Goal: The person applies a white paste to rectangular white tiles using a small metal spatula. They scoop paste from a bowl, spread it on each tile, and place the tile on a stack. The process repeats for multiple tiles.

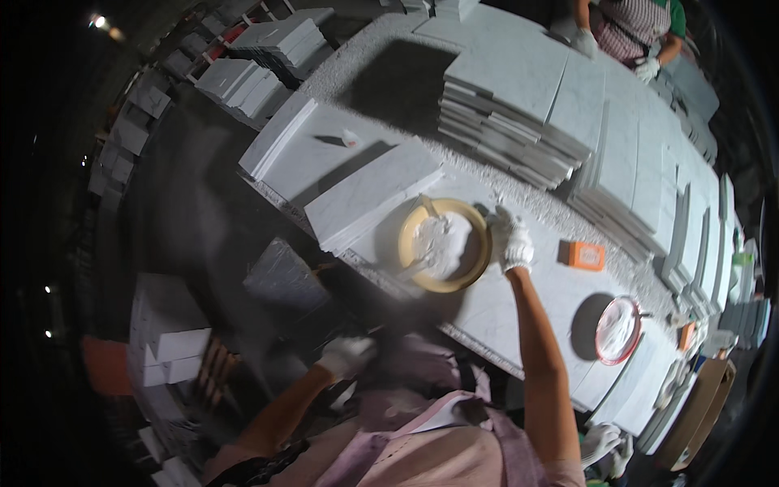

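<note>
On the white-dusted work table stands a yellow bowl (408,235) of white paste, with a spatula-like tool (428,207) across its far rim. A second pale tool lies over the near left rim. Beside the bowl's right rim is my right hand (513,239) in a white glove, its fingers curled. A small dark bit shows at the fingertips; what it is, I cannot make out. My left hand (347,355), also gloved and blurred, hangs low in front of the table's near edge. Left of the bowl, a pale marble slab (377,191) lies tilted.
Stacked marble slabs (507,97) cover the far and right side. An orange box (586,256) and a red-rimmed bowl (618,331) of white material stand right. A co-worker's gloved hands (584,42) are across the table; another person's gloved hands (604,442) show lower right.
</note>
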A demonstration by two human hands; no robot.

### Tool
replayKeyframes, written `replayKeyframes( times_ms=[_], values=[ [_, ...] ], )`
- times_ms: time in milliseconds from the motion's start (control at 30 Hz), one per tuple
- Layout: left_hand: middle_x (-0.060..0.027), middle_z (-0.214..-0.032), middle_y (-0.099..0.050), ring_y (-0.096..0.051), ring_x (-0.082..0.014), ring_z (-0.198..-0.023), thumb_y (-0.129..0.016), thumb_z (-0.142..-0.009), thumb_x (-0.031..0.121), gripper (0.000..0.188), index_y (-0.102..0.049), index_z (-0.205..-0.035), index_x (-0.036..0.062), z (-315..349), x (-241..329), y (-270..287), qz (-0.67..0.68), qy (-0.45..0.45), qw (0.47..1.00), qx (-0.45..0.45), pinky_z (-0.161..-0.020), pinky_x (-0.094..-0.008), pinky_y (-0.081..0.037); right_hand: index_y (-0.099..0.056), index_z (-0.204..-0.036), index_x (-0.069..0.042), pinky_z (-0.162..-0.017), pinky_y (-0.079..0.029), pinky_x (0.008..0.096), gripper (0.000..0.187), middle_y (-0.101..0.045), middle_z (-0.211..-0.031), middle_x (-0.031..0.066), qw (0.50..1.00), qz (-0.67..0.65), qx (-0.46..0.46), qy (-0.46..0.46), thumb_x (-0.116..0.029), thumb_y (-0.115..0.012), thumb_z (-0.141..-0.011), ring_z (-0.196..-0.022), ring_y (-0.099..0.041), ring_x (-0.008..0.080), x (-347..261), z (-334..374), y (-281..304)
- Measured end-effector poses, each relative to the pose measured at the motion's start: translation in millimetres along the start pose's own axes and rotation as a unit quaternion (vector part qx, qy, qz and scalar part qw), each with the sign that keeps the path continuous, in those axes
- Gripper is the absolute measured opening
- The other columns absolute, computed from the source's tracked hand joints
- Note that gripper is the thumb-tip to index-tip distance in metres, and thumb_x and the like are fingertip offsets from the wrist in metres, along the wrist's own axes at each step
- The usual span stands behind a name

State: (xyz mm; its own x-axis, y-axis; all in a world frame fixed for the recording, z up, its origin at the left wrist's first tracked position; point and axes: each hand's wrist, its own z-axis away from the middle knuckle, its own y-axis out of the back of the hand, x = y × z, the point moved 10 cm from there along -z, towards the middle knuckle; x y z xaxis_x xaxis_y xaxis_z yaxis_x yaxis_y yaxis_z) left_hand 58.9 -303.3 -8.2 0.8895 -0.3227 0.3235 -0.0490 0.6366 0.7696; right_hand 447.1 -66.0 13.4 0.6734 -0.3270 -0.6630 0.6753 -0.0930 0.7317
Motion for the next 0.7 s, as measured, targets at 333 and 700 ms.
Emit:
replayKeyframes(
  times_ms=[333, 700],
  values=[
    [-0.0168, -0.111, -0.070, -0.068, -0.0400, -0.105, -0.044, -0.108, 0.041, 0.036, -0.065, -0.112, 0.0114, 50, -19, -21, 0.077, 0.169, 0.979, -0.087, -0.091, -0.0503, -0.053, -0.080, -0.116, -0.013, -0.097, -0.056, 0.0411, 0.021, -0.074, -0.117, 0.0162, 0.997, -0.067, 0.035, 0.014, -0.018, -0.072, -0.097, -0.109, -0.072, 0.0330, 22, -2, -17],
    [-0.0119, -0.107, -0.077, -0.075, -0.0285, -0.092, -0.067, -0.100, 0.009, 0.021, -0.076, -0.119, 0.0079, 30, -53, 169, 0.052, -0.077, 0.935, 0.344, -0.078, -0.0374, -0.060, -0.069, -0.116, -0.006, -0.061, -0.048, 0.0230, 0.022, -0.071, -0.100, 0.0031, 0.859, -0.501, 0.091, -0.054, -0.023, -0.073, -0.103, -0.071, -0.059, 0.0069, -9, 61, 66]
  ],
)
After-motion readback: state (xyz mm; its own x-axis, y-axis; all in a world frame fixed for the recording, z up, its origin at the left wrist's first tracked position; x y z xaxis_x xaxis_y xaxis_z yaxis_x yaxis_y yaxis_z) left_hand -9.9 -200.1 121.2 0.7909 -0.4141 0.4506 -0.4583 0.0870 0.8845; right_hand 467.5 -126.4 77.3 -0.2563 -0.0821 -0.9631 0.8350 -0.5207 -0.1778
